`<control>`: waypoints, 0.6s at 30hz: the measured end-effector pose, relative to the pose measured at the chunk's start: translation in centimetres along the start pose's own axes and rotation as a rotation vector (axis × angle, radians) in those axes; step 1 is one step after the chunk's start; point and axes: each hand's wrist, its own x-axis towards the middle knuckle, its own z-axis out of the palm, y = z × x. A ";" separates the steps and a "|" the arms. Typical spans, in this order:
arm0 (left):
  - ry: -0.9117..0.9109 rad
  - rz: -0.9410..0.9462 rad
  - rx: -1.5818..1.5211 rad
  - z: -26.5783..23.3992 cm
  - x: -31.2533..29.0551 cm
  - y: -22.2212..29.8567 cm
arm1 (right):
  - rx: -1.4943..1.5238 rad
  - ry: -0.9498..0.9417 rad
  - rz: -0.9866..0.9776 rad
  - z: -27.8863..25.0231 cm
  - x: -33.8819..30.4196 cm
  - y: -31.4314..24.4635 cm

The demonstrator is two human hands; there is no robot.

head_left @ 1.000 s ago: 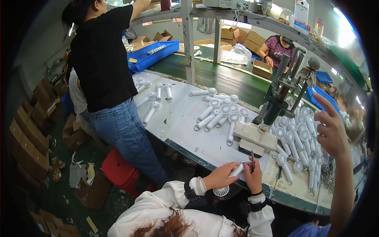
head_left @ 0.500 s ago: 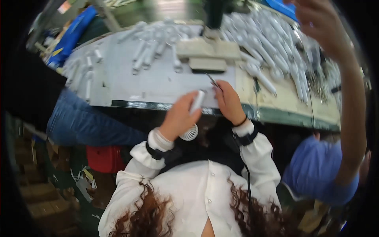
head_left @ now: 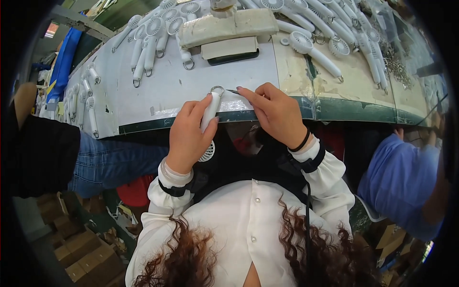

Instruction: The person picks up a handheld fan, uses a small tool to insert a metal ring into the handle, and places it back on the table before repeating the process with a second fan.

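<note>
My left hand is closed around the handle of a white handheld fan. Its round grille hangs below my palm, and a metal ring sticks out of the handle's upper end. Between the fingers of my right hand is a thin, pointed metal tool, most of it hidden by the hand. The tool's tip points left toward the ring, a short gap apart from it. Both hands are at the front edge of the table.
Beyond my hands stands a cream-coloured fixture with a dark-edged block. White fans lie left of it, and a larger heap lies right, beside loose metal rings. People sit close on both sides; a denim-clad leg is at my left.
My view has shifted, and the table looks nearer. The fan's ring end now shows clearly, with the tool tip turned toward it. The raised arm at the right has dropped away.
</note>
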 end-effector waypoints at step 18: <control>0.024 0.011 -0.004 0.1 -0.1 -0.5 | -0.067 -0.011 -0.074 1.3 0.3 -0.7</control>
